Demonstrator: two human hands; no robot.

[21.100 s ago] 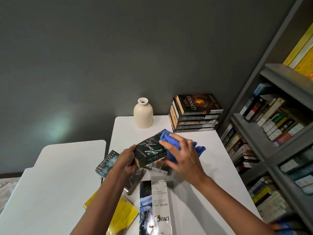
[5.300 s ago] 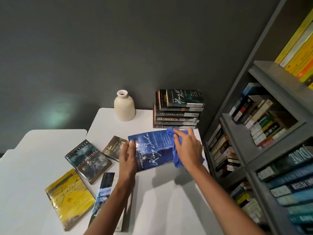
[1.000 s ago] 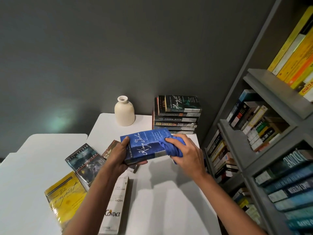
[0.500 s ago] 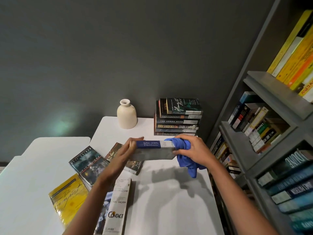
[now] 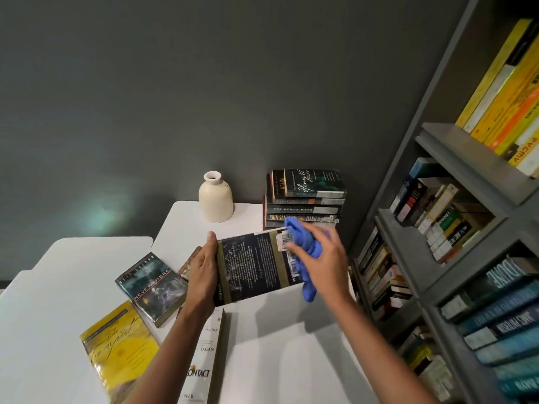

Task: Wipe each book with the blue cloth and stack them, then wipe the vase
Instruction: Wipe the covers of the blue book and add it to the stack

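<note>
Head view: a Folger paperback [image 5: 253,266] is held tilted, back cover up, above the white table [image 5: 277,360] in front of the book stack [image 5: 306,201]. The left hand [image 5: 204,275] grips its left end, while the blurred right hand [image 5: 323,263] holds the bunched blue cloth [image 5: 304,243] against the barcode end, a tail hanging past the book's edge. The cream vase [image 5: 215,199] stands just left of the stack. Neverwhere [image 5: 153,287], a yellow paperback [image 5: 119,345] and Contact [image 5: 204,360] lie flat by the left arm, and a grey bookshelf [image 5: 466,158] stands to the right.
</note>
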